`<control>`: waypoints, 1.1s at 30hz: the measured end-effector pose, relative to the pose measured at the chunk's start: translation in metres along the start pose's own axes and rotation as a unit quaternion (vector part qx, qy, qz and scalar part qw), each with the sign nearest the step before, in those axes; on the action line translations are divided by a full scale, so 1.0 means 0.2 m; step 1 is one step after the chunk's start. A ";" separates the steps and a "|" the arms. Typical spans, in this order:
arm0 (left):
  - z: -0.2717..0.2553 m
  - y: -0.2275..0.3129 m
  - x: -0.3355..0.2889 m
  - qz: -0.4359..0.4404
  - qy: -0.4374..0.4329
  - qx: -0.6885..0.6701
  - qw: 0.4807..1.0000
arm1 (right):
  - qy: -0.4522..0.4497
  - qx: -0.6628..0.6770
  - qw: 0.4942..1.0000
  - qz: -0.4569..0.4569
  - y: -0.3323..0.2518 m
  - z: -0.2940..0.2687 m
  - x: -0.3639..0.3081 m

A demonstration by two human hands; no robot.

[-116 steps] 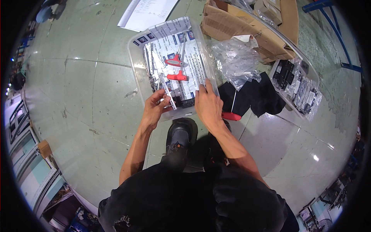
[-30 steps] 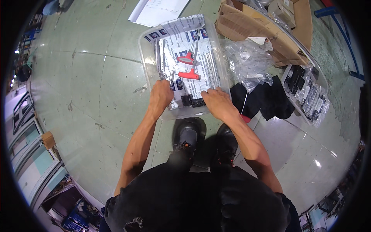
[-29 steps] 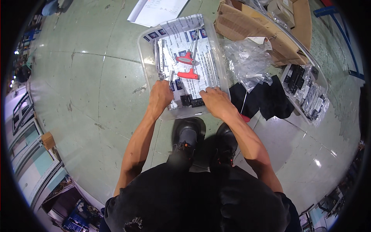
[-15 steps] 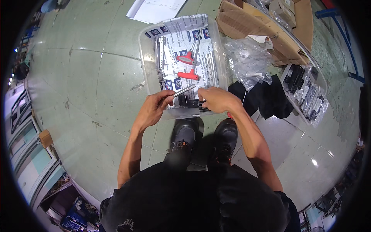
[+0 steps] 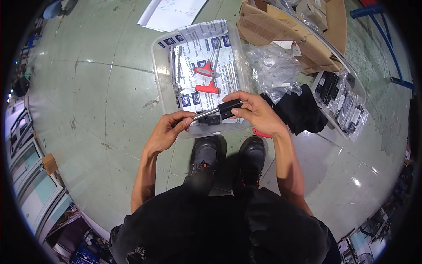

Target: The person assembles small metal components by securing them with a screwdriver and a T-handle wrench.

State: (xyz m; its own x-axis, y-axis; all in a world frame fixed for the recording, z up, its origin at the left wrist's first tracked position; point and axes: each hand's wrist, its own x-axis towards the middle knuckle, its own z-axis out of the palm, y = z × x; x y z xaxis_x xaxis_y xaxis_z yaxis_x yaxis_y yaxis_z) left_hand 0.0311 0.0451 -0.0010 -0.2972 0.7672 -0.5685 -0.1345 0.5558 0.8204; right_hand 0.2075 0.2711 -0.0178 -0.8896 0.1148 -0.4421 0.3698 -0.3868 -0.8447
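My left hand [image 5: 170, 129] is closed on a thin silver metal rod [image 5: 205, 114] by its near end. Between the thumb and fingers of my right hand [image 5: 256, 111] is a black rectangular block [image 5: 229, 108], tilted a little. The rod's far end meets the block's left end; whether it enters a hole there I cannot tell. Both are held over the near edge of a clear plastic bin [image 5: 157, 66] lined with printed paper. Below them another black part [image 5: 212, 119] lies in the bin. Farther in lie red-handled T-shaped hex keys [image 5: 206, 88] and metal strips along the sides.
To the right are crumpled clear plastic bags [image 5: 273, 66], a cardboard box [image 5: 281, 37], black cloth [image 5: 303, 112] and a tray of black and bagged parts [image 5: 347, 103]. Paper sheets [image 5: 169, 13] lie beyond the bin. A red-handled thing [image 5: 262, 133] is beside my right wrist. My shoes [image 5: 208, 154] stand close to the bin.
My right hand has come up out of the bin with the black block and brought it to the rod. My left hand still holds the rod, now slightly lower.
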 end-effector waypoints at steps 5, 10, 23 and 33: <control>0.04 0.01 -0.02 0.010 0.012 0.003 1.000 | 0.006 -0.019 1.000 -0.013 0.04 0.02 -0.01; 0.17 0.06 -0.01 0.085 0.070 0.103 0.989 | -0.063 -0.039 0.996 0.046 0.03 0.18 0.04; -0.01 -0.11 0.02 0.021 0.118 -0.104 0.987 | 0.098 -0.281 0.950 -0.092 0.24 0.09 0.21; 0.03 -0.16 -0.01 0.064 0.156 -0.175 0.970 | -0.060 -0.513 0.849 0.111 0.27 0.29 0.34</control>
State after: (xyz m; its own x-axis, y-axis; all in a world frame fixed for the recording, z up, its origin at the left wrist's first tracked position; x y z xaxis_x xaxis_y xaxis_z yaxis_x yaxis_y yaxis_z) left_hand 0.0413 0.0273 -0.0270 -0.5964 0.6589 -0.4584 -0.3745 0.2767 0.8850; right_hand 0.1513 0.2056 -0.0766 -0.7651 0.0245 -0.6435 0.5160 0.6211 -0.5898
